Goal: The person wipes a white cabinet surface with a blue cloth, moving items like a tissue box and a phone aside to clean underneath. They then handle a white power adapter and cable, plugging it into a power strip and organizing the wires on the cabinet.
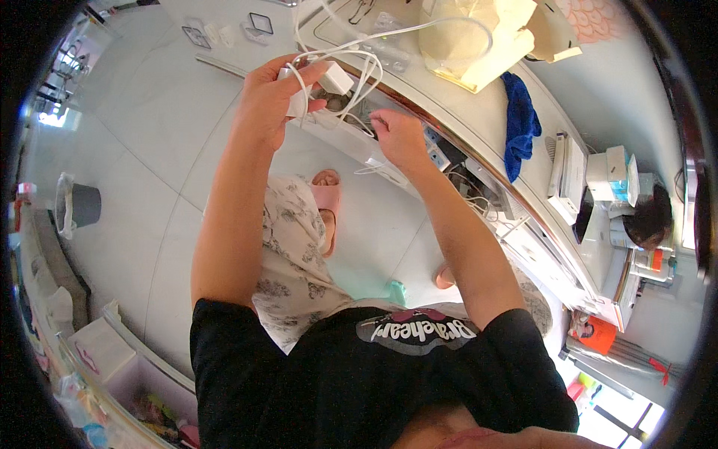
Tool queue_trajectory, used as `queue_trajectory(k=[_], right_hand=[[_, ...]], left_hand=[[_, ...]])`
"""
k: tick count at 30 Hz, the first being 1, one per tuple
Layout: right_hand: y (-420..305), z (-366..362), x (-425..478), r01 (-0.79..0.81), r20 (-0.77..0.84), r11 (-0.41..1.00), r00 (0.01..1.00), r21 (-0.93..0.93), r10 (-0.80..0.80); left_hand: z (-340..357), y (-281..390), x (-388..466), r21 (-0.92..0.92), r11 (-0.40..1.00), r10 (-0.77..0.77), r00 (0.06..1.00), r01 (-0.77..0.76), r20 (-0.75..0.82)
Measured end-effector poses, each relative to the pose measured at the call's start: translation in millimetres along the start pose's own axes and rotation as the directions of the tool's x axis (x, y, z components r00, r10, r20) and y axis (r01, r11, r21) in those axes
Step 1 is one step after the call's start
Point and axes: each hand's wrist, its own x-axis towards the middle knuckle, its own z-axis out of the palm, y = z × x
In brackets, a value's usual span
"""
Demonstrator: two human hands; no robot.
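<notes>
My left hand (277, 95) is closed around white power adapters, with one white adapter (336, 78) jutting out past the fingers. Looped white cable (367, 73) hangs from this bundle and trails up over the cabinet top. Beneath both hands is a pulled-out drawer (348, 137) along the cabinet front. Over the drawer, my right hand (399, 134) has its fingers curled, close to a cable loop; whether it pinches a cable is hidden. Right of that hand, a power strip with blue sockets (436, 158) and tangled cables (477, 196) lie in the drawer.
On the white cabinet top (471, 120) are a yellowish bag (477, 45), a blue cloth (519, 126) and a white box (567, 177). A grey bin (78, 202) stands on the tiled floor at left. An open storage box (157, 393) is at lower left.
</notes>
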Motion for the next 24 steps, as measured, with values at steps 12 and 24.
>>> queue_trajectory(k=[12, 24], right_hand=[[-36.8, -69.0, -5.0, -0.293, 0.333, 0.359, 0.942, 0.886, -0.052], [-27.1, -46.0, -2.4, -0.279, 0.322, 0.307, 0.942, 0.91, -0.098]], left_hand=[[30.5, -18.5, -12.6, 0.193, 0.98, -0.075, 0.979, 0.037, 0.19], [42.3, -30.7, -8.3, 0.408, 0.906, 0.102, 0.993, -0.115, 0.054]])
